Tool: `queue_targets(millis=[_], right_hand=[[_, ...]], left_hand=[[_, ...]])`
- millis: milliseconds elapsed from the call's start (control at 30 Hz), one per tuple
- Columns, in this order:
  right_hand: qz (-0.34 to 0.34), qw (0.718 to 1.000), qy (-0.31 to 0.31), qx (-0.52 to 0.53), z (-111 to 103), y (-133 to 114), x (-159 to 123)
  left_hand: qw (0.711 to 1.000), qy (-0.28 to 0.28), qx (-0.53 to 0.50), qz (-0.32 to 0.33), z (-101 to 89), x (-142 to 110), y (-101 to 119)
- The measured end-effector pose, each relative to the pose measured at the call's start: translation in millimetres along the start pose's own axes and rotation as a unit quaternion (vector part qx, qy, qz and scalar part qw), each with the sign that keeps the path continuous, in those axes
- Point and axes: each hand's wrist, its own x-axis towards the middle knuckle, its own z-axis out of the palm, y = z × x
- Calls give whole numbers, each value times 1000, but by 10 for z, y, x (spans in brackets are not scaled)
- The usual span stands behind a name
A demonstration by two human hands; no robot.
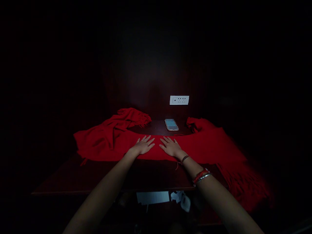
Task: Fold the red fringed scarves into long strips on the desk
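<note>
A long red scarf [204, 143] with fringed ends lies across a dark wooden table. Its middle is spread fairly flat, while the left part is rumpled and bunched toward the back. On the right, a fringed end hangs over the table's side. My left hand [144, 145] rests palm down on the middle of the scarf, fingers spread. Beside it, a short gap away, my right hand [170, 147] also lies flat on the cloth with its fingers apart. Bracelets circle my right wrist and forearm.
Behind the scarf a phone [171, 124] lies on the table [97, 177], its screen pixelated. A white socket panel [179, 100] is set in the dark back wall. Below the table's front edge, pale flat items [153, 197] show dimly. The surroundings are very dark.
</note>
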Motion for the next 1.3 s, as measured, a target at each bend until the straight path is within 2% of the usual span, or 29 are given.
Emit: queue_targets(millis=[167, 333, 433, 500, 567, 667, 700, 767, 900, 1033, 1167, 1300], right_hand=[[-1, 1000, 17, -14, 44, 35, -19], [-1, 1000, 15, -16, 35, 26, -8], [-1, 1000, 22, -10, 37, 22, -8], [-1, 999, 32, -4, 24, 19, -18], [-5, 999, 54, 0, -4, 15, -38], [-16, 994, 111, -5, -51, 15, -81], [-17, 992, 121, -9, -61, 17, -96], [-10, 995, 96, -14, -64, 23, -121], [2, 1000, 10, -15, -21, 40, -132], [6, 1000, 4, -8, 0, 53, -104], [-11, 999, 45, 15, -100, 57, -158], [-58, 991, 121, 4, -238, 24, -474]], left_hand=[[999, 11, 2, -34, -14, -44, -103], [989, 17, 17, -149, -61, -72, -277], [982, 45, 38, -182, -95, -86, -240], [985, 87, 46, -145, -101, -87, -145], [991, 104, 30, -73, -89, -73, -28], [999, 41, -3, -4, -50, -39, 101], [1000, 17, -6, 0, -38, -31, 121], [1000, -4, -3, -3, -25, -26, 128], [1000, 4, 0, -2, -32, -50, 95], [1000, 5, 2, -6, -34, -52, 91], [1000, 14, 1, -5, 3, -21, 78], [999, 38, -4, 16, 33, 3, 40]])
